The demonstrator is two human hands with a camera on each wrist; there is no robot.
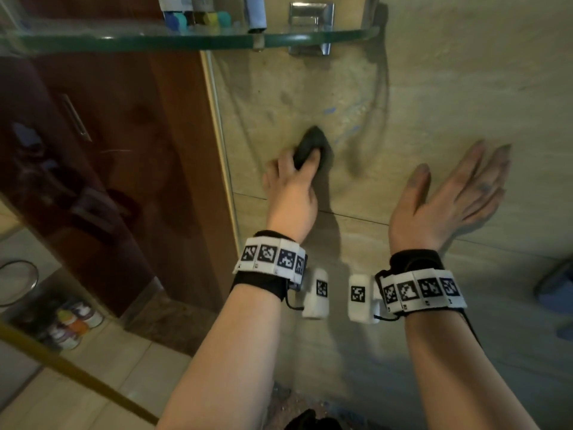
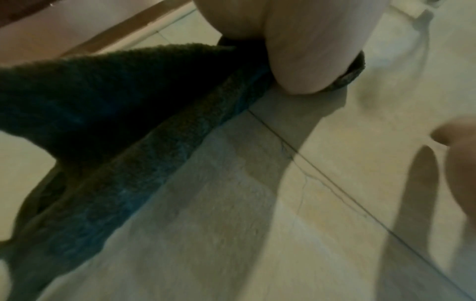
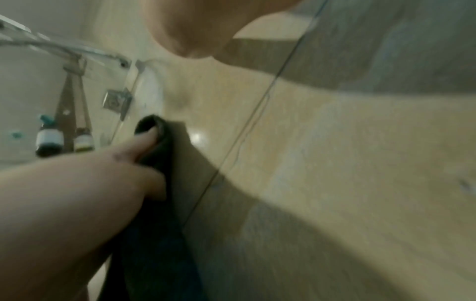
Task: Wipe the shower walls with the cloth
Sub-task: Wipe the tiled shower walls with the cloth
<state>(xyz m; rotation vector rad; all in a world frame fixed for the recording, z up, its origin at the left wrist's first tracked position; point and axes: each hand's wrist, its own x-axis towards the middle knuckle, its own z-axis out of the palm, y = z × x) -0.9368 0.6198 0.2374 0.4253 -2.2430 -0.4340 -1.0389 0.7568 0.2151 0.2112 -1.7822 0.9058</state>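
A: Entry, wiping in progress. Left hand (image 1: 291, 193) grips the dark cloth (image 1: 311, 147), bunched, fingers curled round it, thumb lying along the outer fold. Cloth is pressed to the beige shower wall (image 1: 449, 97), just right of the glass panel edge (image 1: 221, 144), below the glass shelf (image 1: 310, 37).

B: Right hand?

A: Right hand (image 1: 449, 200) is off the cloth, fingers straight and slightly spread, palm toward the wall. Cannot tell whether it touches the tile. It holds nothing.

B: Wall condition?

A: Faint bluish smears sit right of the cloth, near the wall's mottled patch. A grout line (image 1: 356, 217) runs under both hands.

B: Technique note?

A: Judgement: the bunched wad gives a small contact patch. Flattening the cloth under the palm would cover more tile per stroke. Overlap the strokes, work top down, and press harder along the grout. Keep the knuckles from knocking the shelf bracket (image 1: 311, 29) above.
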